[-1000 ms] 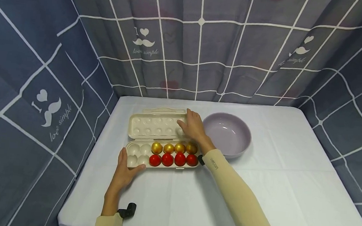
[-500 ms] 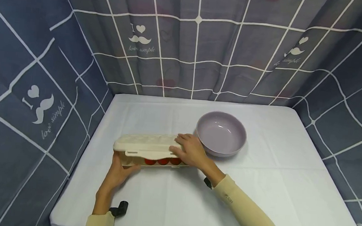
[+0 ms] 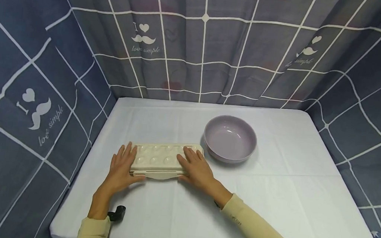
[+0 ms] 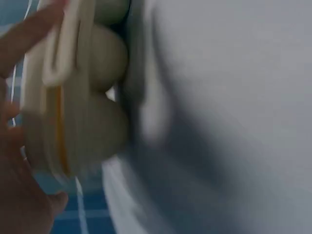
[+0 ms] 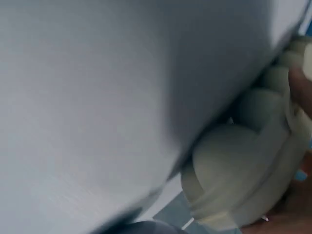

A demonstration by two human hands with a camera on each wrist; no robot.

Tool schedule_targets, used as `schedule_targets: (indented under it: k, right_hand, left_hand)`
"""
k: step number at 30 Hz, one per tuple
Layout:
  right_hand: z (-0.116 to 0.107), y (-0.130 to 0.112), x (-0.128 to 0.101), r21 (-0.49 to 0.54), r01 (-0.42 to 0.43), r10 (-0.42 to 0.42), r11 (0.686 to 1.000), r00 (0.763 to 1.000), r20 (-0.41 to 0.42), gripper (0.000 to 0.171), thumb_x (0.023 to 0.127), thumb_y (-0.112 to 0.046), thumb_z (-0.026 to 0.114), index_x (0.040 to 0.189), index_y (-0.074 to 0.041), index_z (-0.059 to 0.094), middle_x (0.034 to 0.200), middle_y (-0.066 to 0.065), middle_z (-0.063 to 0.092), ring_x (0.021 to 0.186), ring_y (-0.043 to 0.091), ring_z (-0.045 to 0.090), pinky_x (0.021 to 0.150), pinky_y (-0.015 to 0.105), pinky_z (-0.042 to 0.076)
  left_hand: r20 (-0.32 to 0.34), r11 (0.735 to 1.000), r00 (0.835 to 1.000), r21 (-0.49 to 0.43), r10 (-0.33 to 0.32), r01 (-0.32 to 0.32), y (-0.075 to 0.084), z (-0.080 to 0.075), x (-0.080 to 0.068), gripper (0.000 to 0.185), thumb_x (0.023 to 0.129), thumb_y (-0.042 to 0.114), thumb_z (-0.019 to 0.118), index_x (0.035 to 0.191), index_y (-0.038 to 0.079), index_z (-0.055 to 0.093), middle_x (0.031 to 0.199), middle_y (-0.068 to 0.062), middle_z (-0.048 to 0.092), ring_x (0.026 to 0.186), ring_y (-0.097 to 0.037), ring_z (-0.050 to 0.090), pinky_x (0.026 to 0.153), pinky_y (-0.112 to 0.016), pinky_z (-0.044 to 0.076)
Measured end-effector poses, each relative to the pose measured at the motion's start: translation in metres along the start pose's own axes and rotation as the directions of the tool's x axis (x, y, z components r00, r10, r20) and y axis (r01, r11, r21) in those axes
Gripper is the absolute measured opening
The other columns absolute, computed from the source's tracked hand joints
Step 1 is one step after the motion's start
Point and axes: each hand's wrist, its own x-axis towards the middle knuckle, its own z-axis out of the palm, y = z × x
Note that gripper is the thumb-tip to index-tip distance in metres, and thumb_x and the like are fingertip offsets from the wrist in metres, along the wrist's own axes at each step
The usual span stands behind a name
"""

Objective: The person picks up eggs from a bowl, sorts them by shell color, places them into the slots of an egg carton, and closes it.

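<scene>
Both hands lie flat with fingers spread, the left hand (image 3: 122, 166) pressing the left end and the right hand (image 3: 196, 167) the right end of the closed egg box (image 3: 160, 159) on the worktop (image 3: 271, 200). Uneven pressure could leave the front latch unseated or slide the box towards the bowl (image 3: 230, 139) just beyond the right hand.

egg box (image 3: 160, 160) on table (image 3: 288, 201) | bowl (image 3: 230, 138) right, behind
</scene>
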Motion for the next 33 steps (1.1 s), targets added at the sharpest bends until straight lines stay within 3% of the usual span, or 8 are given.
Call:
schedule_targets:
  k: [3, 8, 16, 26, 30, 33]
  right_hand:
    - [0.006, -0.005, 0.0, -0.065, 0.005, -0.004, 0.998, 1.0, 0.007, 0.077, 0.083, -0.05, 0.074, 0.144, -0.015, 0.044, 0.154, 0.021, 0.035, 0.141, 0.035, 0.035, 0.115, 0.051, 0.025]
    - [0.01, -0.011, 0.001, -0.127, 0.028, -0.032, 0.992, 0.999, -0.031, 0.072, 0.088, -0.048, 0.071, 0.144, -0.011, 0.044, 0.152, 0.022, 0.037, 0.14, 0.034, 0.037, 0.115, 0.044, 0.027]
    - [0.011, -0.013, 0.001, -0.208, 0.054, -0.08, 0.977, 0.99, -0.118, 0.069, 0.084, -0.045, 0.076, 0.136, -0.008, 0.049, 0.144, 0.025, 0.047, 0.132, 0.037, 0.047, 0.11, 0.043, 0.036]
    - [0.01, -0.018, 0.0, -0.236, 0.054, -0.088, 0.97, 0.987, -0.132, 0.066, 0.082, -0.039, 0.08, 0.13, -0.004, 0.053, 0.138, 0.026, 0.053, 0.125, 0.037, 0.054, 0.107, 0.042, 0.041]
    - [0.007, -0.017, -0.001, -0.212, 0.024, -0.055, 0.977, 0.989, -0.139, 0.067, 0.079, -0.039, 0.083, 0.129, -0.006, 0.054, 0.138, 0.023, 0.054, 0.125, 0.035, 0.054, 0.106, 0.041, 0.041]
    - [0.005, -0.016, 0.0, -0.18, 0.007, -0.032, 0.984, 0.99, -0.135, 0.064, 0.078, -0.041, 0.083, 0.126, -0.007, 0.057, 0.137, 0.022, 0.055, 0.123, 0.034, 0.055, 0.106, 0.04, 0.041]
  left_hand:
    - [0.086, 0.975, 0.993, 0.198, 0.081, -0.097, 0.012, 0.001, 0.008, 0.105, 0.073, 0.035, 0.087, 0.156, 0.007, 0.029, 0.163, -0.018, 0.013, 0.148, -0.042, 0.0, 0.109, -0.068, -0.007]
    - [0.129, 0.936, 0.988, 0.331, 0.081, -0.12, 0.025, 0.004, 0.013, 0.102, 0.071, 0.027, 0.089, 0.154, 0.006, 0.034, 0.16, -0.022, 0.021, 0.145, -0.047, 0.01, 0.111, -0.068, 0.0]
    - [0.078, 0.908, 0.99, 0.395, 0.117, -0.138, 0.025, 0.009, 0.013, 0.1, 0.07, 0.027, 0.09, 0.152, 0.005, 0.038, 0.157, -0.022, 0.027, 0.144, -0.047, 0.017, 0.113, -0.065, 0.01]
    - [0.072, 0.879, 0.991, 0.456, 0.117, -0.137, 0.03, 0.016, 0.009, 0.094, 0.073, 0.022, 0.088, 0.15, 0.002, 0.039, 0.156, -0.024, 0.029, 0.142, -0.047, 0.023, 0.112, -0.062, 0.019]
    - [0.069, 0.878, 0.989, 0.456, 0.129, -0.146, 0.034, 0.017, 0.013, 0.095, 0.071, 0.021, 0.089, 0.15, 0.001, 0.04, 0.155, -0.025, 0.03, 0.141, -0.047, 0.025, 0.112, -0.06, 0.022]
    - [0.103, 0.891, 0.991, 0.436, 0.088, -0.125, 0.038, 0.016, 0.014, 0.097, 0.073, 0.024, 0.089, 0.151, 0.0, 0.036, 0.156, -0.026, 0.026, 0.142, -0.048, 0.022, 0.113, -0.061, 0.019]
